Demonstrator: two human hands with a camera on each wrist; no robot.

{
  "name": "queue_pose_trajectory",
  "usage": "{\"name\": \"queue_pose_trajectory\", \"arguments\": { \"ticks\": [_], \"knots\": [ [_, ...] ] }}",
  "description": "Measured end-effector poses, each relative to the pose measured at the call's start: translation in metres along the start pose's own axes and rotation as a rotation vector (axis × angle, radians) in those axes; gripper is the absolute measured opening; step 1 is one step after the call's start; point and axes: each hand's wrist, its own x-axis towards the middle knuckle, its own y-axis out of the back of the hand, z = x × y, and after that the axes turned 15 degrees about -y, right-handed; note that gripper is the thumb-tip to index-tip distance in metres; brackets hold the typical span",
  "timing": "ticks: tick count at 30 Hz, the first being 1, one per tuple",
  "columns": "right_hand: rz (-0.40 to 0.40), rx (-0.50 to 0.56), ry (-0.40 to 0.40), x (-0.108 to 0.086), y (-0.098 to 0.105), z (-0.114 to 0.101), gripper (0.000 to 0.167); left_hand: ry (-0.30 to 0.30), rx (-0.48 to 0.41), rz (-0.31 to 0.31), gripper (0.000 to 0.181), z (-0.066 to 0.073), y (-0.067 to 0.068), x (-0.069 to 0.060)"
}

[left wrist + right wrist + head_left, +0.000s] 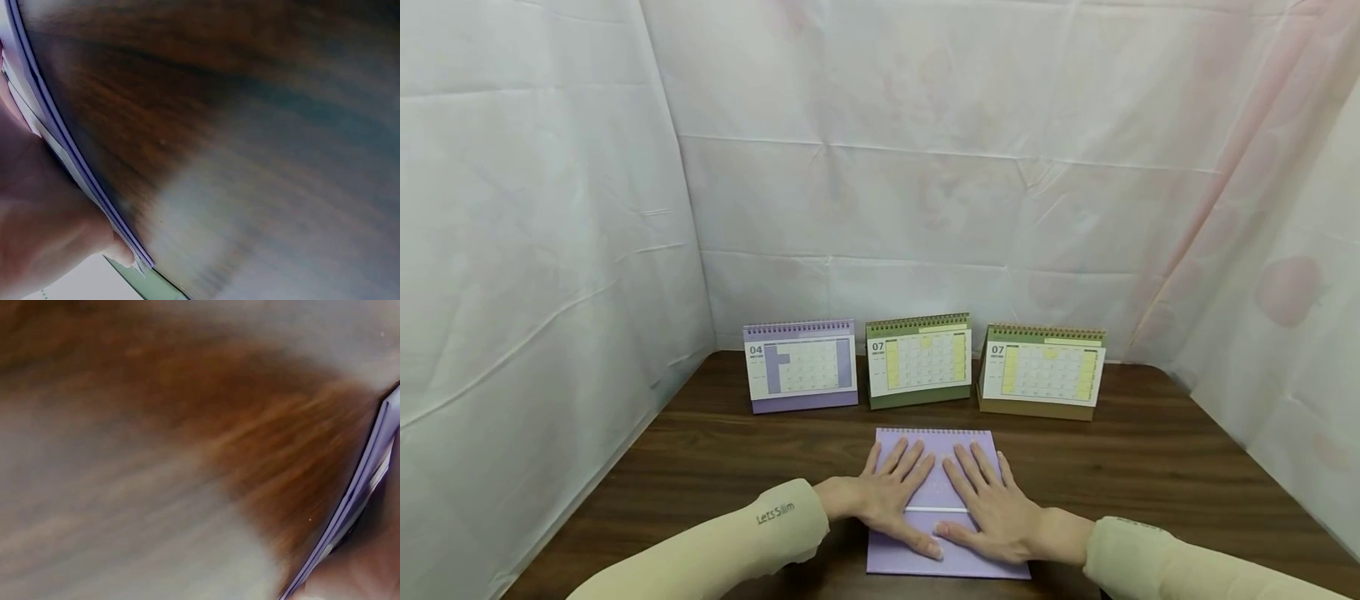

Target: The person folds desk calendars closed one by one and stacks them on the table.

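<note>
A purple spiral-bound calendar (940, 562) lies flat on the dark wooden table (700, 467) in the head view, its coil at the far edge. On its left half rests the left hand (891, 500), fingers straight and spread. The right hand (996, 512) lies on the right half in the same way, thumb pointing towards the other thumb. Between the hands a pale strip crosses the cover. In the left wrist view, part of the left hand (50, 219) is beside the purple edge (94, 181); the right wrist view shows the right hand (362, 569) by the purple edge (350, 500).
Three desk calendars stand upright in a row behind: a purple one (808, 367) showing 04 at left, a green one (921, 362) showing 07 in the middle, and a green and brown one (1045, 371) showing 07 at right. Pale curtains (880, 200) hang around the table.
</note>
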Motion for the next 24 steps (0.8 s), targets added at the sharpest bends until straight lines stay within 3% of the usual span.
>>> {"name": "queue_pose_trajectory", "arguments": {
  "ticks": [17,21,24],
  "knots": [
    [-0.040,0.032,-0.003,-0.0005,0.0022,0.0024,0.089,-0.015,-0.044,-0.026,0.120,0.0015,0.0060,0.0004],
    [-0.070,0.065,-0.003,0.0013,0.0031,0.0033,0.089,-0.007,-0.036,-0.016,0.120,0.0013,0.0047,0.0005],
    [-0.044,0.147,-0.028,0.0053,0.0088,0.0043,0.082,0.008,-0.036,0.029,0.115,0.0019,0.0061,0.0018]
  ]
}}
